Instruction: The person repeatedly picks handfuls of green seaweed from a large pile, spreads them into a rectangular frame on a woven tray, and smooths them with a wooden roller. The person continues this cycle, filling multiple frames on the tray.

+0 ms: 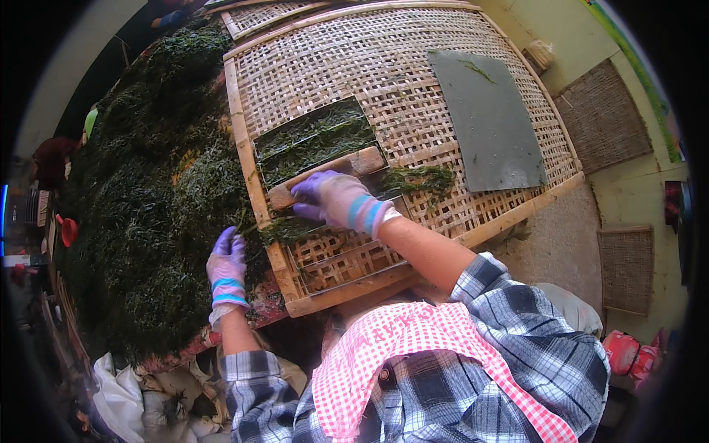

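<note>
My right hand [338,198], in a purple-fingered glove, grips a wooden block [327,176] that lies across a thin metal frame on a woven bamboo rack [399,105]. Beyond the block, dark green seaweed [316,138] fills narrow sections of the frame, while the sections near me show bare weave. Loose seaweed [418,180] lies right of the block. My left hand [227,260], gloved alike, is over the edge of a large seaweed heap [127,221], with strands by its fingertips; whether it grips them I cannot tell.
A flat grey sheet [490,122] lies on the rack's right side. The rack's wooden rim [354,290] runs close before me. A red scoop [67,230] is at the heap's left edge. Other people stand at the far left and top left. White sacks [119,396] lie below left.
</note>
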`<state>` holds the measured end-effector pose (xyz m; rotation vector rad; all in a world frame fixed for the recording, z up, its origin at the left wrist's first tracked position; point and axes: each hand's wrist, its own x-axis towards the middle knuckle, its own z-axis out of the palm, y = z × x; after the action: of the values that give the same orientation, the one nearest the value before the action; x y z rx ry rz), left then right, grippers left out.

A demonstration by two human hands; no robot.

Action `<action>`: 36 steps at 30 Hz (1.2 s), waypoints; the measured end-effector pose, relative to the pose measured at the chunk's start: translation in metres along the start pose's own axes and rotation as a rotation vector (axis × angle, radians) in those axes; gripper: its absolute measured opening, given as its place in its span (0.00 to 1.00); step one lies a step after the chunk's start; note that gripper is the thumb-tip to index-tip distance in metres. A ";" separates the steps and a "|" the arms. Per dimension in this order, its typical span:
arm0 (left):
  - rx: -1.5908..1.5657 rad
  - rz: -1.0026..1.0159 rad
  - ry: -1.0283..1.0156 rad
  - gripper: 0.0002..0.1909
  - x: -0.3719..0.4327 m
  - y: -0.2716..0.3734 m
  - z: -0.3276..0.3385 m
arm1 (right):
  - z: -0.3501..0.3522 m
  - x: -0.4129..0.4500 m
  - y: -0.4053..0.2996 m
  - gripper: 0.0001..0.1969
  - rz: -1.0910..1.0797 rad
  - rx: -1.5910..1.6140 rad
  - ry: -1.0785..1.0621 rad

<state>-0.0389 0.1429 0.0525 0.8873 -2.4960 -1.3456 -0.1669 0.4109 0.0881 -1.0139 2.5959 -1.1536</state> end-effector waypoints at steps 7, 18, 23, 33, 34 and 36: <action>0.331 0.134 0.131 0.23 -0.025 -0.040 -0.011 | -0.047 -0.023 0.018 0.14 0.124 -0.196 -0.017; 0.792 0.779 -0.202 0.25 -0.046 0.037 0.095 | -0.010 -0.026 0.038 0.13 0.178 -0.401 -0.180; 0.813 0.795 -0.267 0.25 -0.046 0.027 0.063 | -0.060 -0.059 0.046 0.14 0.209 -0.429 -0.033; 0.864 0.791 -0.353 0.26 -0.053 0.050 0.086 | -0.031 -0.084 0.027 0.29 0.147 -0.583 -0.181; 0.916 0.764 -0.346 0.25 -0.053 0.046 0.083 | -0.026 -0.086 0.023 0.30 0.203 -0.575 -0.206; 0.752 0.940 -0.272 0.25 -0.052 0.040 0.079 | -0.023 -0.089 0.019 0.33 0.236 -0.546 -0.292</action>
<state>-0.0464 0.2451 0.0459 -0.4657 -2.9838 -0.2230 -0.1168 0.4900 0.0779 -0.8378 2.7337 -0.2185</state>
